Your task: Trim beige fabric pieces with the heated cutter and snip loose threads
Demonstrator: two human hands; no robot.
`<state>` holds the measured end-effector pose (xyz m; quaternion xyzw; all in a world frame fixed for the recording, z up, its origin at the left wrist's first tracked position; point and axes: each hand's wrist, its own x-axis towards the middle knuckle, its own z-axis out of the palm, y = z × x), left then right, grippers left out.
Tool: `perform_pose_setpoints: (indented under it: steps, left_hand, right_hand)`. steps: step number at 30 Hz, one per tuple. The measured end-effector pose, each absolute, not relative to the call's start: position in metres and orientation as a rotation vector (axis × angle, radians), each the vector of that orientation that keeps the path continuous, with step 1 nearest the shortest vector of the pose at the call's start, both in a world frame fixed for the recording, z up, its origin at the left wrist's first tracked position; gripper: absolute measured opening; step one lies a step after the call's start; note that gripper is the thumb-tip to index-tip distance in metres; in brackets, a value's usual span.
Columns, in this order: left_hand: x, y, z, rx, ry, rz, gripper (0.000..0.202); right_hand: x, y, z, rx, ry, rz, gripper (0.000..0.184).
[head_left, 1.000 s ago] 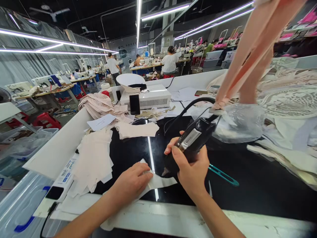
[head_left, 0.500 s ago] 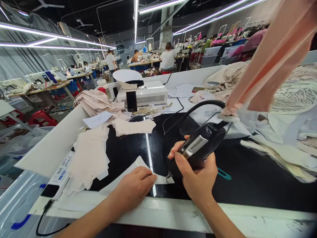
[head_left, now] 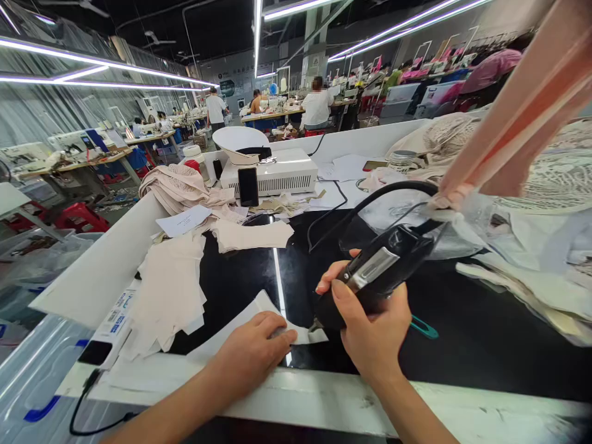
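Observation:
My right hand (head_left: 370,327) is wrapped around a black corded hand tool (head_left: 402,250) with a silver lever. The tool's small tip is low over the right end of a white fabric piece (head_left: 261,303); whether it touches is hard to tell. My left hand (head_left: 254,348) lies over that piece, fingers bent slightly and pressing it onto the black tabletop (head_left: 462,333). A peach fabric strip (head_left: 490,135) hangs from above and is knotted around the tool's cable end.
Pale cut fabric pieces (head_left: 173,283) are stacked at left, beside a white power strip (head_left: 115,314). At the back, a phone (head_left: 248,187) leans on a white vented box (head_left: 282,172). A teal clip (head_left: 424,327) lies right of my hand. More fabric (head_left: 531,290) is heaped at right.
The tool has tilted a little and shifted slightly right with my right hand. My left thumb and forefinger have parted somewhat. The fabric piece stays in place.

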<state>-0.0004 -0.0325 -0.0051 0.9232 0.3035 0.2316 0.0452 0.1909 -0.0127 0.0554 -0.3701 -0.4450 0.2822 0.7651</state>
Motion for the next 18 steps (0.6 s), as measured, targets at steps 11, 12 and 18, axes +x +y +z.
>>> perform_pose_setpoints:
  steps: [11, 12, 18]
  left_hand:
    - [0.000, -0.034, -0.007, 2.761, 0.972, 0.644, 0.026]
    - [0.000, -0.034, -0.007, 2.759, 0.986, 0.651, 0.026]
    - [-0.001, -0.035, -0.009, 2.744, 1.003, 0.680, 0.028]
  right_hand:
    - [0.177, -0.006, 0.056, -0.819, -1.004, 0.648, 0.028]
    - [0.177, -0.005, 0.055, -0.827, -1.011, 0.645, 0.027]
    - [0.174, 0.002, 0.054, -0.777, -0.995, 0.639, 0.027]
